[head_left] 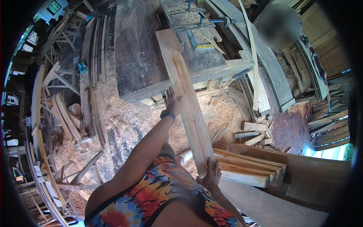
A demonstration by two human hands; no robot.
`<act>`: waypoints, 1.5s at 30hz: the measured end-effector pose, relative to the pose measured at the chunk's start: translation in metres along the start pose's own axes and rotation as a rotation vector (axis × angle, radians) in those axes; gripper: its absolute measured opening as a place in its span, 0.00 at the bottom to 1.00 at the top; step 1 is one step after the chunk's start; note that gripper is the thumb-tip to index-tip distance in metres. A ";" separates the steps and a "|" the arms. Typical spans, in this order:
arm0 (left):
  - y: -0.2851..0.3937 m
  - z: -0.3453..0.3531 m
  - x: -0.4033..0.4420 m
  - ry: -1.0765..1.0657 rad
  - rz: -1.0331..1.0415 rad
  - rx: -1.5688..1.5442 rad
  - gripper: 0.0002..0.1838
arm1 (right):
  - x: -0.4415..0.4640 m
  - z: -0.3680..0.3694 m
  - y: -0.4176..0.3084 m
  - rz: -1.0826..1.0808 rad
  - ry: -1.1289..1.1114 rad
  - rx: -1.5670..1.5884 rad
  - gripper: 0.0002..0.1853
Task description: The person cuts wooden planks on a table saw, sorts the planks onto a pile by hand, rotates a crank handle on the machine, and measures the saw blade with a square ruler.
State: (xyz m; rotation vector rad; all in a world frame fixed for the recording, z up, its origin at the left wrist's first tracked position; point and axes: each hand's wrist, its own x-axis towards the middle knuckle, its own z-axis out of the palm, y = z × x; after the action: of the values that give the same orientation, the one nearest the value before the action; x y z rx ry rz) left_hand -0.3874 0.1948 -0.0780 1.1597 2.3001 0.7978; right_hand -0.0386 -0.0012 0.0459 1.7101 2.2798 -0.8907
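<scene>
Leftmost, saw left hand [172, 103] with extended fingers touching board [188, 102] at three o'clock, couldn't tell whether gripping; traced board's length from over bench [136, 53] at eleven toward five; found right hand [210, 178] gripping its near end.

Pale wood shavings [223, 111] blanket the floor [112, 145]; a dark, dusty bench [138, 56] stands beyond; at upper left, a window [53, 7] opens in a light wall [42, 10]; brown wooden panels [323, 38] fill the upper right; bright light glows lower right.
</scene>
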 end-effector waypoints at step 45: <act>-0.015 -0.043 0.175 0.030 0.031 0.187 0.47 | 0.138 -0.018 -0.081 -0.085 0.081 -0.108 0.61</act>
State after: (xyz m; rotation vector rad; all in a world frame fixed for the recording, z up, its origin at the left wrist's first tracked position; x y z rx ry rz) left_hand -0.5189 0.3192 -0.0781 1.2737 2.4294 0.6250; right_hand -0.1556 0.1080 0.0265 1.6438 2.4212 -0.7111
